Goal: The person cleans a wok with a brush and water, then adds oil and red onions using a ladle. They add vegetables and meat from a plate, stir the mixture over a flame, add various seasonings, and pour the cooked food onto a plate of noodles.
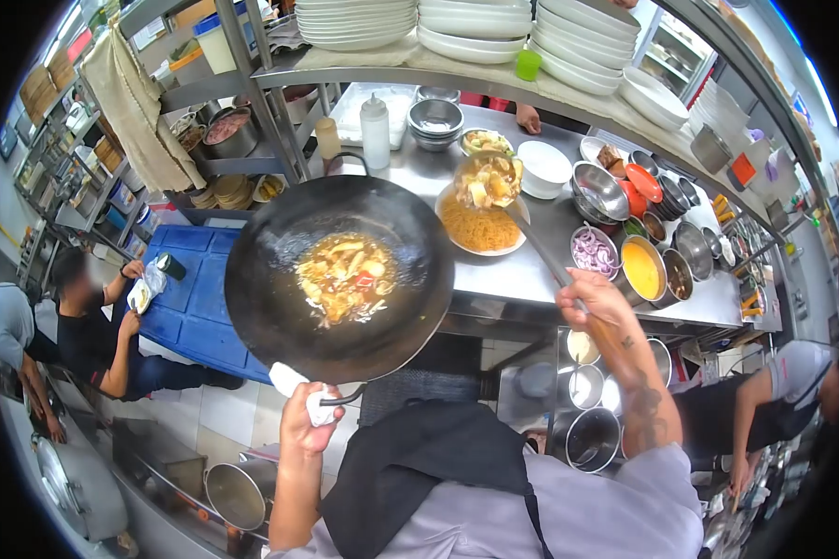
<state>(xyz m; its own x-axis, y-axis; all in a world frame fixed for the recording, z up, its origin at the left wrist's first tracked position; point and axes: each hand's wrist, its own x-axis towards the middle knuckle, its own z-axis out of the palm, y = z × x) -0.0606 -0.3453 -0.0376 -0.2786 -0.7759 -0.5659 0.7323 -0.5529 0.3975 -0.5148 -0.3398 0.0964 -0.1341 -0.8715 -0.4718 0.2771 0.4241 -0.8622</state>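
Note:
My left hand point(308, 417) is closed on the near handle of a big black wok point(261, 307), with a white cloth point(289, 379) between. Saucy food with pale pieces and a bit of red point(345, 270) lies in the wok. In my right hand point(595, 300) is the long handle of a ladle point(543, 250), whose bowl is full of chunky saucy food point(490, 181). The ladle bowl hangs over the back part of a white plate of orange-brown rice or noodles point(478, 226), partly covering it.
Right of the plate stand steel bowls point(600, 191), sliced purple onion point(595, 252) and yellow liquid point(642, 268). A shelf point(391, 67) with stacked white plates point(471, 26) spans above. Someone's hand point(528, 118) rests behind the counter. People point(93, 326) are at left and right point(746, 401).

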